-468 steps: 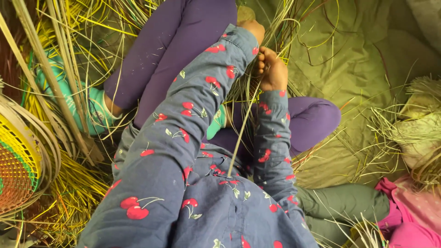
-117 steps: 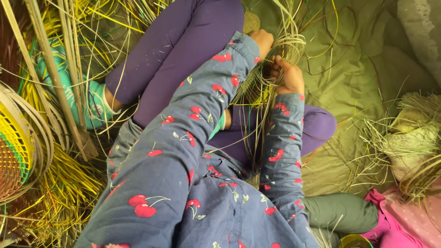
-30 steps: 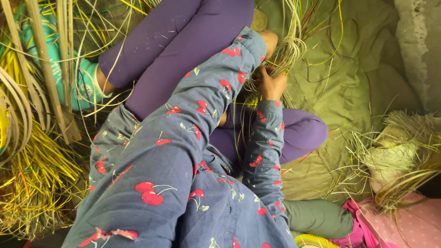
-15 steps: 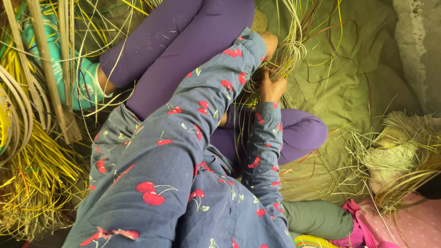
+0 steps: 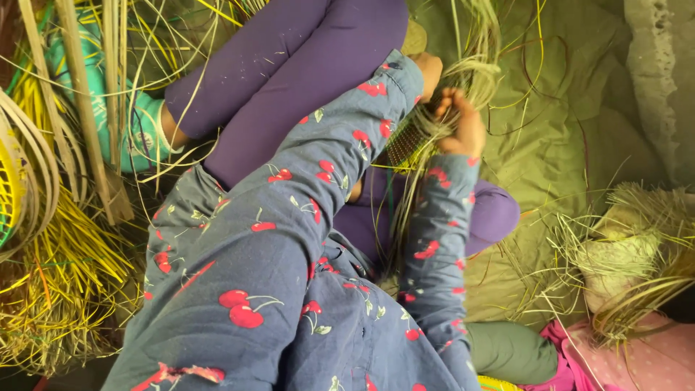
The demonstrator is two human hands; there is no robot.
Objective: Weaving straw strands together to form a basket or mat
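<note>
Between the fingers of both hands sits a small woven piece of pale straw, its loose strands fanning up and away past the fingertips. Clenched on its right edge, the right hand grips it; the left hand holds its upper side, fingers mostly hidden behind the cherry-print sleeve. Below them lie purple leggings.
</note>
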